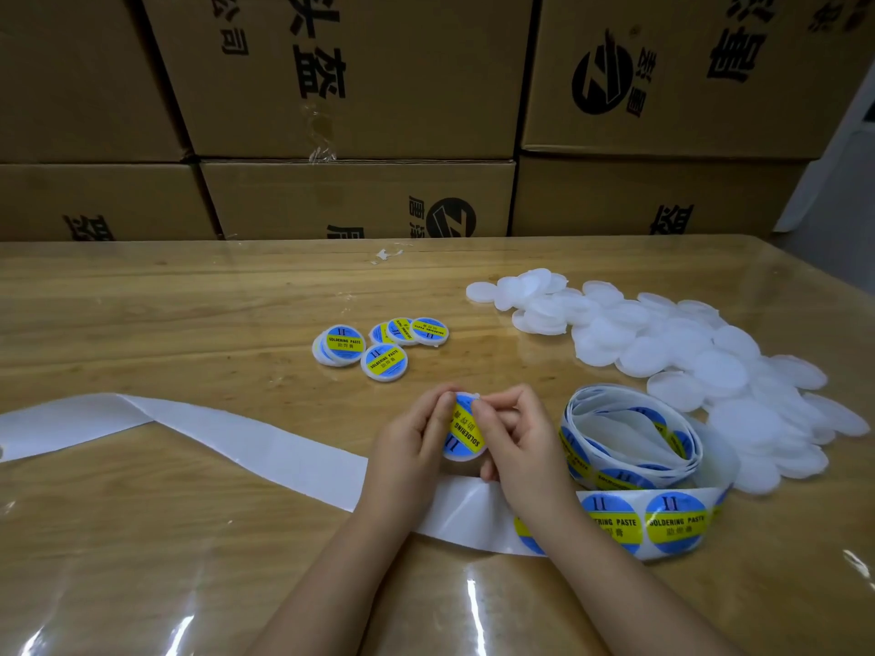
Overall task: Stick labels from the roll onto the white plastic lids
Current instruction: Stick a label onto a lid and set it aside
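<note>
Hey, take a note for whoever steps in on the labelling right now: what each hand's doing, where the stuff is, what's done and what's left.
Left hand and right hand: both pinch one lid, with a label already on its face.
Label roll: right of the hands, loosely coiled. Its strip runs under the wrists, and the empty backing trails off to the left.
Done: a small cluster of labelled lids just beyond the hands.
Left: the big pile of bare lids at the right. Labels remain on the roll.
</note>
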### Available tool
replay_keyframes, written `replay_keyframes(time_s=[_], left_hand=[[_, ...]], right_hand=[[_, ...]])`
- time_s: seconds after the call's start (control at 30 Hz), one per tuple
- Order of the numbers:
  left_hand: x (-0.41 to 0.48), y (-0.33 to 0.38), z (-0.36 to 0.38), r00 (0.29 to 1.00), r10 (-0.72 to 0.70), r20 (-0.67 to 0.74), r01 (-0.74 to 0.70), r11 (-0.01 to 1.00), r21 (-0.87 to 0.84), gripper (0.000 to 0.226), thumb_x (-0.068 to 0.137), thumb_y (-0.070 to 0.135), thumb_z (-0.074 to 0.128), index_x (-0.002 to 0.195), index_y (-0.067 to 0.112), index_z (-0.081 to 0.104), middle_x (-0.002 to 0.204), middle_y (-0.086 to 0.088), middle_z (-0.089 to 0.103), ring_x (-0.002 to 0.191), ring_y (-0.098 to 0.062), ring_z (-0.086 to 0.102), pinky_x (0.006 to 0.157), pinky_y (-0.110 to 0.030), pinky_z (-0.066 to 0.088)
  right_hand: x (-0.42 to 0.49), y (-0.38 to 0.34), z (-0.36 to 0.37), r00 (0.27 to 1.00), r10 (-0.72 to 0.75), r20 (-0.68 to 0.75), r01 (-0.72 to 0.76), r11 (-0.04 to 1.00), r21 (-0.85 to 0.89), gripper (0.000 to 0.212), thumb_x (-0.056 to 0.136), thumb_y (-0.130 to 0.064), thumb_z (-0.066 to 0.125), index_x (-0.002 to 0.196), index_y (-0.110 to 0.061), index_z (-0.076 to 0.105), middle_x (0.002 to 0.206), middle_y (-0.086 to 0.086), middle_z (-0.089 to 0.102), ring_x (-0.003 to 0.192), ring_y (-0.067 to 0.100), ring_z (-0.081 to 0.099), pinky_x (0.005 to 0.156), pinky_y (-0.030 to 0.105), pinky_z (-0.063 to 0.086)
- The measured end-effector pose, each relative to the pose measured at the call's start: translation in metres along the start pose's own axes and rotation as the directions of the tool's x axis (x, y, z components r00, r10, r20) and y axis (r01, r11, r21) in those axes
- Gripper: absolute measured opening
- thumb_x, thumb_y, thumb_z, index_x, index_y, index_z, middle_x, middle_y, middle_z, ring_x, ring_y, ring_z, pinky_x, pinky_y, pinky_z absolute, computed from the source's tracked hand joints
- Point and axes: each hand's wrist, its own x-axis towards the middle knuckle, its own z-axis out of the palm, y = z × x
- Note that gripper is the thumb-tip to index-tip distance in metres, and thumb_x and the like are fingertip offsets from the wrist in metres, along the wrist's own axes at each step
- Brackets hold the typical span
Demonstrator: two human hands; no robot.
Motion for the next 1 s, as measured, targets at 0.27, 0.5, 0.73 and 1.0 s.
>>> replay_keyframes(time_s=[0.27,0.5,0.73,1.0], left_hand=[[-0.001,0.001,-0.001,0.986,-0.015,0.166,0.003,0.997,0.071,0.038,0.087,0.026,0.066,0.113,0.044,0.046,0.107,0.023,0.060,0.096,0.009,0.057,0.080,-0.008,0.043],[0.006,-0.009,-0.009,0.996,-0.037,0.086,0.026,0.991,0.129,0.020,0.097,0.025,0.047,0.105,0.043,0.051,0.097,0.024,0.063,0.091,0.011,0.057,0.076,-0.006,0.040],[0.013,-0.019,-0.011,0.982,-0.182,0.049,0.185,0.981,-0.051,0.024,0.092,0.014,0.058,0.106,0.033,0.054,0.074,0.014,0.055,0.053,0.002,0.048,0.052,-0.012,0.040],[0.031,-0.035,-0.028,0.917,-0.336,-0.214,0.366,0.923,0.120,0.023,0.090,0.022,0.060,0.111,0.018,0.052,0.109,-0.012,0.062,0.084,-0.019,0.062,0.078,-0.037,0.050]], right_hand=[[0.004,0.006,-0.001,0.997,0.069,-0.015,-0.068,0.995,0.071,0.008,0.096,-0.023,0.052,0.088,-0.024,0.054,0.058,-0.007,0.060,0.044,0.009,0.047,0.052,0.032,0.047],[0.003,0.007,0.005,0.993,0.033,0.111,-0.037,0.998,0.041,0.027,0.095,-0.003,0.050,0.104,-0.027,0.058,0.079,0.007,0.060,0.056,0.005,0.053,0.057,0.017,0.045],[0.005,0.012,0.005,0.996,0.045,0.077,-0.042,0.998,-0.041,0.031,0.092,-0.006,0.056,0.103,-0.035,0.056,0.082,0.000,0.063,0.065,0.007,0.062,0.065,0.021,0.052],[0.005,0.016,0.006,0.997,0.015,0.076,0.000,0.981,-0.196,0.035,0.092,-0.008,0.054,0.102,-0.042,0.052,0.107,-0.005,0.056,0.085,0.021,0.061,0.080,0.039,0.054]])
